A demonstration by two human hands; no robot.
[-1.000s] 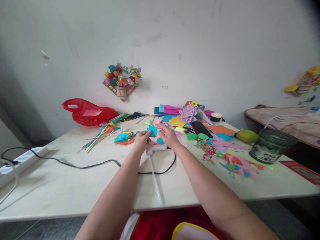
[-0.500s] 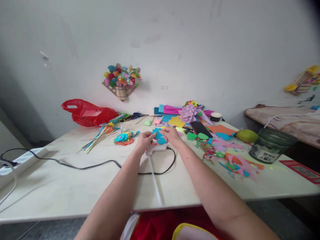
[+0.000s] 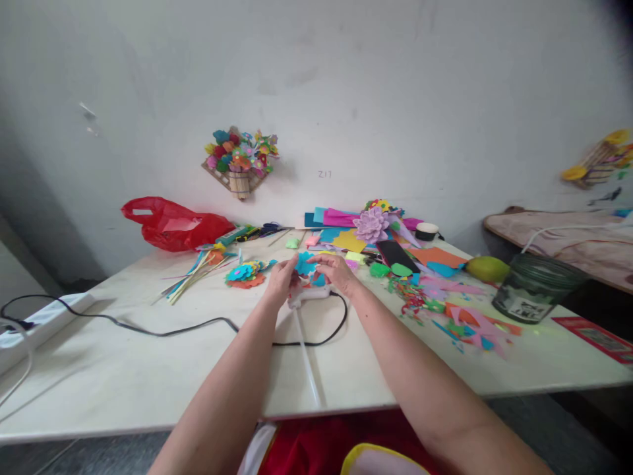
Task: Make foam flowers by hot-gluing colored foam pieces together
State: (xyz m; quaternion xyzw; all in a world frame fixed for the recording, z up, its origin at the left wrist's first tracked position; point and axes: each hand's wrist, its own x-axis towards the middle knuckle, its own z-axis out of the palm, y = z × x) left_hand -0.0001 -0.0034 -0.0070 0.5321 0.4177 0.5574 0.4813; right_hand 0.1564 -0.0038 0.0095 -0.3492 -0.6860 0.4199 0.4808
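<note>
Pinched in my left hand [image 3: 283, 280] is a blue scallop-edged flower cutout [image 3: 304, 263]. My right hand [image 3: 336, 272] is at the cutout's right edge, thumb and fingers apart; whether a fingertip touches it I cannot tell. Just below the hands lies a white hot glue gun [image 3: 316, 293], its long clear glue stick [image 3: 307, 359] pointing toward me. Another blue piece [image 3: 319, 280] shows beside the glue gun, partly hidden by my right hand. A stack of colourful flower cutouts [image 3: 243, 272] rests left of my left hand.
A black cord [image 3: 173, 332] crosses the table to a white power strip [image 3: 47, 323]. Thin sticks [image 3: 192, 277] and a red plastic bag [image 3: 180, 227] are at the left. Paper scraps [image 3: 469, 323], a phone [image 3: 394, 253] and a dark jar [image 3: 537, 287] occupy the right.
The blue flower cutout has moved slightly left with my left hand. My right hand's fingers have loosened from their pinch on it and spread apart.
</note>
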